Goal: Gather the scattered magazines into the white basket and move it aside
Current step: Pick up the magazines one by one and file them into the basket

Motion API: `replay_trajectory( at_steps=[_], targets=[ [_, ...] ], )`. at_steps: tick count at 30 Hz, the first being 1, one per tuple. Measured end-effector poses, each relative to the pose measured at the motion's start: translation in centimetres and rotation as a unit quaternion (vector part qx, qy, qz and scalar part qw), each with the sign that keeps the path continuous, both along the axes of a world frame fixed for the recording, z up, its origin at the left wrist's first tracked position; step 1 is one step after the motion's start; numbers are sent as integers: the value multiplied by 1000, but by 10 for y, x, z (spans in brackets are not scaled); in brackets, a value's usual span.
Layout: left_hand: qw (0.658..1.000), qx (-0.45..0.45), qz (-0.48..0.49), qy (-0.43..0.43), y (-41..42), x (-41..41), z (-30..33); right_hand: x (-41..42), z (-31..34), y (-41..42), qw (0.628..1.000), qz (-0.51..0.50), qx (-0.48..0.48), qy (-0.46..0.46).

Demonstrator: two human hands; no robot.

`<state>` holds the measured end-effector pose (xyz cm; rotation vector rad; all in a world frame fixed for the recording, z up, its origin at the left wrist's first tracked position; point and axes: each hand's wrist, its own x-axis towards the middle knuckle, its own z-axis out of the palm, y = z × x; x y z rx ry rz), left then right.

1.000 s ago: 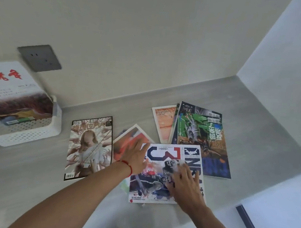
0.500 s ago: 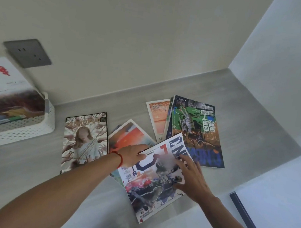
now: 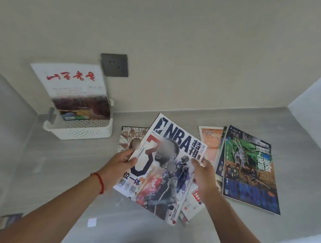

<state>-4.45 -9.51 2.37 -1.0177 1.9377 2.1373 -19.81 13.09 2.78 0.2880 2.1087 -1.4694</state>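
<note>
I hold an NBA magazine [image 3: 168, 167] lifted off the grey table, cover facing me. My left hand [image 3: 121, 161] grips its left edge and my right hand [image 3: 203, 176] grips its right edge. The white basket [image 3: 80, 131] stands at the back left against the wall, with a white magazine bearing red characters [image 3: 74, 89] upright in it. On the table lie a green-and-blue magazine [image 3: 248, 173], an orange one [image 3: 210, 143] partly under it, a pale one with a figure [image 3: 128, 138] behind the lifted magazine, and a red-and-white one [image 3: 195, 201] beneath my right hand.
A dark wall socket [image 3: 114, 65] sits above the basket. Walls close the table at the back and right. A small white paper scrap [image 3: 92, 222] lies near the front. Something printed [image 3: 7, 222] shows at the lower left edge.
Both hands have lifted the NBA magazine off the pile and turned it upright toward me. The view has swung left, so the basket now sits nearer the middle.
</note>
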Motion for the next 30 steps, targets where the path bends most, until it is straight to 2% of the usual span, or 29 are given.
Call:
replay_trajectory(
  at_steps=[3, 6, 13, 16, 19, 22, 30],
  targets=[
    [998, 17, 54, 2, -45, 33, 5, 2, 13, -49, 997, 62, -44, -16],
    [996, 2, 87, 5, -85, 57, 24, 7, 34, -102, 992, 111, -56, 33],
    [966, -212, 133, 60, -182, 86, 74, 24, 92, -226, 946, 256, -98, 171],
    [944, -275, 181, 33, -225, 90, 93, 27, 114, -278, 930, 267, -91, 237],
    [908, -351, 227, -4, -260, 93, 102, 29, 131, -320, 900, 293, -37, 321],
    [909, -324, 261, 5, -285, 87, 101, 29, 134, -347, 882, 307, 17, 358],
    [925, -267, 268, 34, -316, 58, 85, 10, 104, -375, 912, 239, 16, 333]
  ],
)
